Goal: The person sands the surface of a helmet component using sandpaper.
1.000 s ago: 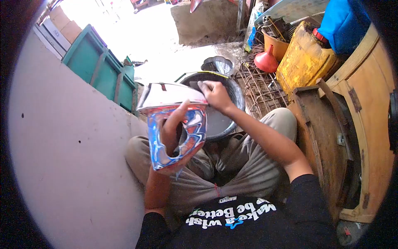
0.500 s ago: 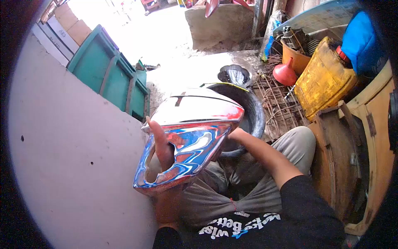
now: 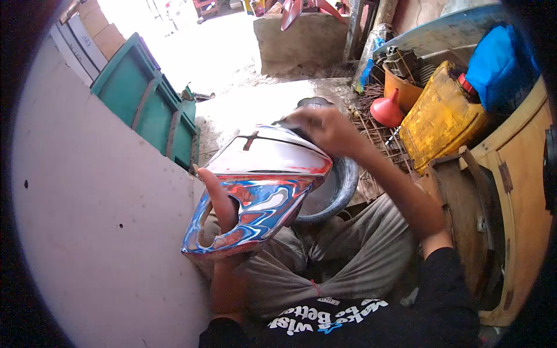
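White, red and blue paint marks the panel (image 3: 278,155), a hollow shaped piece which I find held above the person's lap, tilted, its white face uppermost and its swirled blue-and-red side turned toward the wearer.

Left hand (image 3: 223,207): engaged. One digit, apparently the thumb, comes up through the hole in the swirled side and lies against the outer surface, its tip near the white face's left edge. Wrist and forearm come up from below, so the panel sits over the palm, clasped between that digit and the part of the hand underneath. I cannot see the remaining fingers.

Right hand (image 3: 329,132): at the panel's far upper edge, knuckles raised, the forearm crossing from the right. The fingertips are blurred and dark there; I cannot tell whether they pinch something or merely rest on the surface.

Beyond and to the right of the panel, partly covered by it, I note a dark basin (image 3: 348,181) containing greyish liquid. Farther right stand a red funnel (image 3: 386,112) and a stained yellow jerrycan (image 3: 439,119). A pale wall (image 3: 98,214) runs along the left, with the panel's lower left corner near it.
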Motion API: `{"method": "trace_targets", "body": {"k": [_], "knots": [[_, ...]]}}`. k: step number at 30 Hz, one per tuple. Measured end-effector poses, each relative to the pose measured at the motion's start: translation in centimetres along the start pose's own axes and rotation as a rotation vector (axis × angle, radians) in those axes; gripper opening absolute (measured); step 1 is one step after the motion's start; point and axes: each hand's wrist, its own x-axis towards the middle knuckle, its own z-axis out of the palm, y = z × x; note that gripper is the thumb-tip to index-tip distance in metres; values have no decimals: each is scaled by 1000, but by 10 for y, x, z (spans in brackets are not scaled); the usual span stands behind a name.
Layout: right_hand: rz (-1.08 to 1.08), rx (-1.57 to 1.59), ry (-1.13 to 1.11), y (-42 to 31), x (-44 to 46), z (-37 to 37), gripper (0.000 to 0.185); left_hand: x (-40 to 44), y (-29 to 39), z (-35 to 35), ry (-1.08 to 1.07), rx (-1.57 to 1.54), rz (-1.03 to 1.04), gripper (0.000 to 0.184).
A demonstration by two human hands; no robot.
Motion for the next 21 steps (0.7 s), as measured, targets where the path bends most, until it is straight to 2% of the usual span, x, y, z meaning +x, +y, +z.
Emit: {"method": "trace_targets", "body": {"k": [1,2,3,4,6,9,10,12,14,15,18,19,21], "knots": [[12,-207,-85,-46,-14,7,29,0,1,2,-4,4,-12,95],[-250,-153,-74,-42,-26,29,33,-1,2,4,-8,5,-24,97],[-425,-305,44,-56,-39,44,38,0,1,2,-5,-16,-43,99],[-467,-355,-11,-69,-51,47,37,1,-1,-1,-5,-32,-55,101],[-508,-281,-61,-95,-61,40,33,5,-16,-23,36,-202,-114,103],[-439,-358,-38,-64,-45,29,28,0,-7,-3,47,-142,-91,100],[-349,-445,-21,-51,-42,26,26,1,-6,-1,47,-111,-71,99],[-374,-452,-1,-54,-48,33,27,5,-9,-9,55,-91,-38,98],[-503,-295,-45,-88,-58,36,28,8,-14,-16,64,-126,-22,98],[-526,-319,-56,-88,-57,34,31,7,-14,-14,62,-148,-21,97],[-297,-510,-37,-44,-38,20,33,4,-9,-6,116,-159,-73,97],[-296,-413,-10,-38,-35,19,32,6,-10,-8,117,-126,-85,99],[-438,-322,-60,-56,-49,31,32,13,-15,-23,96,-26,-97,104]]}}
